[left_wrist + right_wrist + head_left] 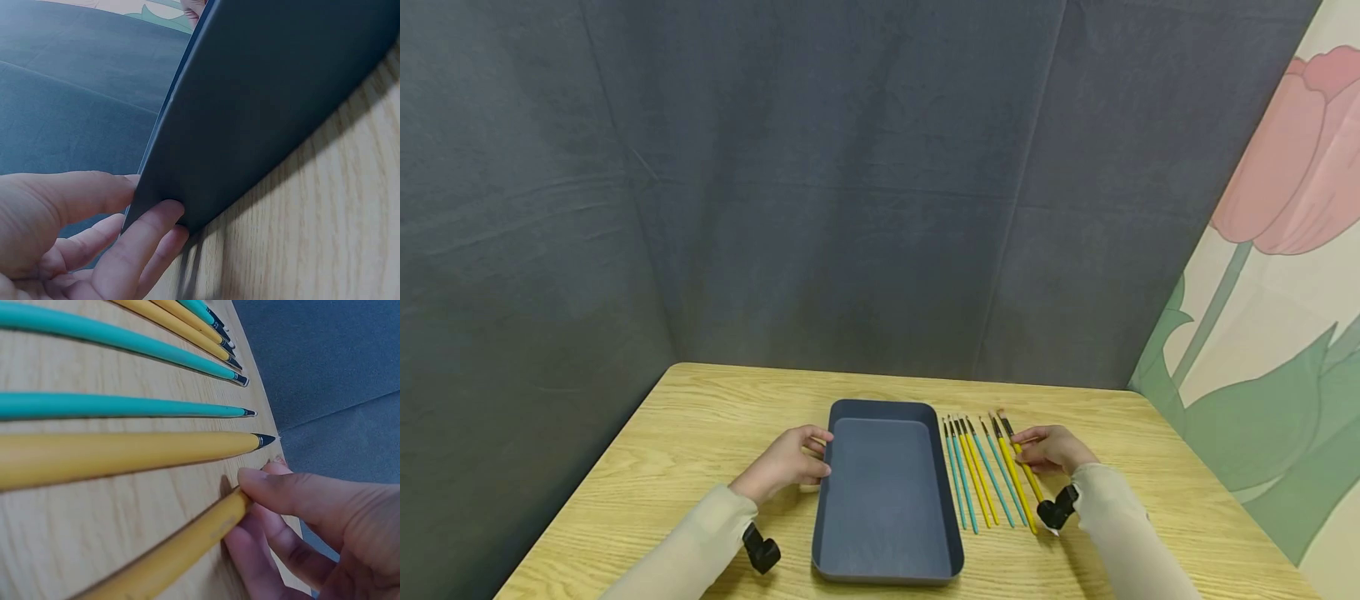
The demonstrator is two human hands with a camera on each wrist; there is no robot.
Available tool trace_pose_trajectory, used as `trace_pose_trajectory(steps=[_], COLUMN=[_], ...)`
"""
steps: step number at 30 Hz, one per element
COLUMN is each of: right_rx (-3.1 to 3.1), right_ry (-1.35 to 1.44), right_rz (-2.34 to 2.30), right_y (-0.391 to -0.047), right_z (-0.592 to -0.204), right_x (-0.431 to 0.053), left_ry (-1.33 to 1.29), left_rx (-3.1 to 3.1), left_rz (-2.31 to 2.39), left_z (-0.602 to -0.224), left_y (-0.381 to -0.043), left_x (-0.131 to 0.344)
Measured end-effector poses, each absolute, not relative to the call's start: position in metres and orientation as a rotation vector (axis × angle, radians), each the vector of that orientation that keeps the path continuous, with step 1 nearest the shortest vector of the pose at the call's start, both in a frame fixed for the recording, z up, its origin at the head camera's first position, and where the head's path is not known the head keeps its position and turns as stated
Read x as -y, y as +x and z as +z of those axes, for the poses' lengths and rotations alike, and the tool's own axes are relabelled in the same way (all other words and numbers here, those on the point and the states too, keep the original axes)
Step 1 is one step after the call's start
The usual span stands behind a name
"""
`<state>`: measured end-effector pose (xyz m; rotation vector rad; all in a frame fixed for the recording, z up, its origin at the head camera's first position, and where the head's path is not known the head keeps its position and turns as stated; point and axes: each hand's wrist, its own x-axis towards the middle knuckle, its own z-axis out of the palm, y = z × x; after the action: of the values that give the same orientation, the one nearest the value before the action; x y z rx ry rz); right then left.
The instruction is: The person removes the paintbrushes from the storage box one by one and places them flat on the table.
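A dark grey rectangular tray (891, 500) lies on the table in the head view. My left hand (786, 462) is at its left side, fingertips touching the outer wall (250, 100) and rim, as the left wrist view shows. To the right of the tray, several paintbrushes with teal and yellow handles lie in a row. My right hand (1054, 448) pinches the rightmost yellow paintbrush (181, 550) near its bristle end between thumb and fingers. Beside it lies a thicker yellow paintbrush (125, 455), then a teal paintbrush (125, 405). The held brush's tip is partly hidden by fingers in the right wrist view.
The light wooden table (737, 392) ends at a dark grey curtain (850, 208) behind. On the right hangs a tulip-printed cloth (1262, 333). Each wrist wears a small black camera, one (762, 550) on the left and one (1058, 508) on the right.
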<state>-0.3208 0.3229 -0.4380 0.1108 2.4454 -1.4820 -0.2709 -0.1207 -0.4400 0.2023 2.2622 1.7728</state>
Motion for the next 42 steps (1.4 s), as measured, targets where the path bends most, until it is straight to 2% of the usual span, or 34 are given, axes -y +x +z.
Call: trace_pose_trajectory(steps=[30,42], right_rx=[-2.332,-2.351], right_ry=[0.040,0.125], right_rz=[-1.521,-1.508], right_y=[-0.320,-0.321], right_z=[-0.433,-0.427], right_x=[-0.329,-0.326], left_ry=[0.180,0.207], left_rx=[-2.251,-2.274], left_rz=[1.787,1.769], left_z=[-0.439,-0.440], left_y=[-0.271,-0.270], left_x=[0.120,0.120])
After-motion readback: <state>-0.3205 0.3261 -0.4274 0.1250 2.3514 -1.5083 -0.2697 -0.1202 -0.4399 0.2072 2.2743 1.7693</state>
